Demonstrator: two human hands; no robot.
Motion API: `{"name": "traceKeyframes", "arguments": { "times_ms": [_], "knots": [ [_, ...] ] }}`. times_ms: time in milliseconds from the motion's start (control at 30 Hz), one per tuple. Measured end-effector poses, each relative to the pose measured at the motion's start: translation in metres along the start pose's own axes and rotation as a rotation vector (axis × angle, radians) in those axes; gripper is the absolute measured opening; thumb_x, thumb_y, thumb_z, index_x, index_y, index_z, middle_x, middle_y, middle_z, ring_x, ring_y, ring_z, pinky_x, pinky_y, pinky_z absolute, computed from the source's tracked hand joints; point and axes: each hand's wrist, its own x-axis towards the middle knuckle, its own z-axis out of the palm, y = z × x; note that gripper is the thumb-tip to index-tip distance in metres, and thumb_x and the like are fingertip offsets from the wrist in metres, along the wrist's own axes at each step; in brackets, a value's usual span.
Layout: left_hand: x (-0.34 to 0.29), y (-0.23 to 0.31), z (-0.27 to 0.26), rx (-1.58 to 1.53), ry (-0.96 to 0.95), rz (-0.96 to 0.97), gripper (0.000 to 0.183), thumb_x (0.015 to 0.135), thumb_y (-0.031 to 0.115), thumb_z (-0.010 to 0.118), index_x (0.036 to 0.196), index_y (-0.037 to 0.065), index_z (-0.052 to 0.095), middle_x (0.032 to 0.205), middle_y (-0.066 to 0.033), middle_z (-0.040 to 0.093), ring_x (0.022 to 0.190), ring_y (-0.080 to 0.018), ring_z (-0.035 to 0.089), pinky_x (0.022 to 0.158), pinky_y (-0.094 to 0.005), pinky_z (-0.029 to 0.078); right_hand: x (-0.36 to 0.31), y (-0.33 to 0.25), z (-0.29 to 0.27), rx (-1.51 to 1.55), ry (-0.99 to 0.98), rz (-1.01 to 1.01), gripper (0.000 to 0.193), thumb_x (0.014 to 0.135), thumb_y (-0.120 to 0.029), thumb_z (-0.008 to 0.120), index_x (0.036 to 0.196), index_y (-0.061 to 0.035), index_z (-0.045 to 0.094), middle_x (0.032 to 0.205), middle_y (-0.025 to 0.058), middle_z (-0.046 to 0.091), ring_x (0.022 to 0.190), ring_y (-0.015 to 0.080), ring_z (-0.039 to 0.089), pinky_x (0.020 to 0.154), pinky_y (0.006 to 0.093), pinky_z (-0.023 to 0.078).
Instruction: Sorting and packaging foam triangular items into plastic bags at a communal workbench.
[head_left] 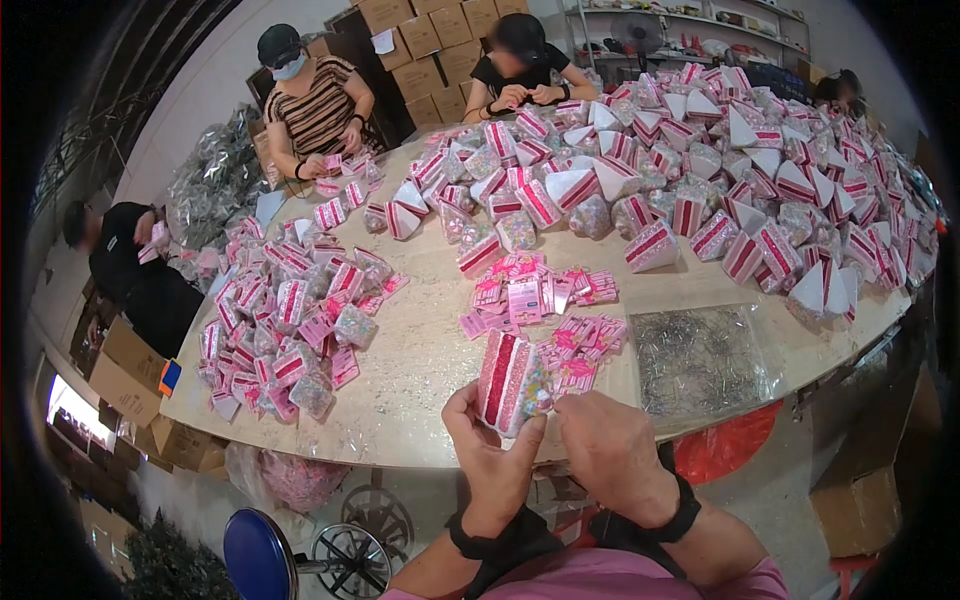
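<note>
My left hand (497,462) grips a toy cake slice (507,380) at the table's near edge. The slice has pink, red and white glitter layers, and its right side carries pale, multicoloured decoration. Close against that side, my right hand (612,445) is closed with its fingers curled; whatever is between the fingertips is hidden. Just beyond my hands lie pink printed cards (527,300) in a loose heap, with more pink cards (580,345) beside the slice. To their right a clear plastic bag (700,360) lies flat, full of thin dark wire-like pieces.
A large pile of cake slices (690,170) covers the far and right table (430,375). Another pile, of slices with cards (285,310), sits at the left. Several people work around the table. A blue stool (258,555) stands below, near cardboard boxes (130,370).
</note>
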Motion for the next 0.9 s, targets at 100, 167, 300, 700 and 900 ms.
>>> {"name": "traceKeyframes", "arguments": {
  "times_ms": [100, 167, 300, 700, 900],
  "knots": [
    [-0.001, -0.002, 0.0, -0.017, 0.004, 0.016, 0.067, 0.072, 0.007, 0.075, 0.122, -0.002, 0.033, 0.114, -0.0117, 0.042, 0.108, -0.0194, 0.044, 0.097, -0.0321, 0.035, 0.0, 0.0, -0.001, 0.004, -0.006, 0.016, 0.014, 0.076, -0.005, 0.054, 0.089, -0.0014, 0.055, 0.07, 0.0108, 0.055, 0.063, 0.0287, 0.059, 0.052, 0.0376, 0.047],
    [-0.001, -0.002, 0.0, -0.02, 0.006, 0.013, 0.067, 0.072, 0.008, 0.075, 0.122, -0.002, 0.033, 0.114, -0.0119, 0.042, 0.108, -0.0195, 0.044, 0.097, -0.0323, 0.035, 0.001, -0.002, -0.002, 0.006, -0.019, 0.002, 0.014, 0.076, -0.005, 0.054, 0.089, -0.0013, 0.055, 0.071, 0.0104, 0.055, 0.065, 0.0283, 0.059, 0.053, 0.0375, 0.047],
    [-0.002, -0.001, 0.0, -0.033, -0.01, -0.02, 0.065, 0.073, 0.008, 0.074, 0.122, -0.002, 0.033, 0.113, -0.0118, 0.043, 0.107, -0.0191, 0.045, 0.096, -0.0318, 0.036, 0.003, 0.003, -0.005, 0.08, -0.015, -0.031, 0.015, 0.076, -0.005, 0.054, 0.09, -0.0011, 0.055, 0.075, 0.0103, 0.056, 0.07, 0.0279, 0.06, 0.055, 0.0375, 0.047],
    [-0.001, -0.008, -0.001, -0.093, -0.034, -0.041, 0.06, 0.074, 0.007, 0.073, 0.119, -0.001, 0.034, 0.11, -0.0106, 0.045, 0.103, -0.018, 0.048, 0.09, -0.0306, 0.042, 0.0, 0.003, -0.01, 0.225, -0.049, 0.165, 0.013, 0.079, -0.004, 0.053, 0.089, 0.0, 0.062, 0.08, 0.0173, 0.061, 0.073, 0.0348, 0.061, 0.064, 0.0394, 0.049],
    [-0.002, -0.011, -0.006, 0.044, -0.056, 0.163, 0.064, 0.074, 0.004, 0.071, 0.124, -0.002, 0.031, 0.118, -0.0133, 0.042, 0.108, -0.02, 0.046, 0.096, -0.0335, 0.038, 0.001, 0.001, -0.01, 0.22, -0.073, 0.2, 0.013, 0.078, -0.005, 0.053, 0.088, -0.0015, 0.061, 0.079, 0.0173, 0.06, 0.074, 0.0348, 0.06, 0.063, 0.0399, 0.048]
  ]
}}
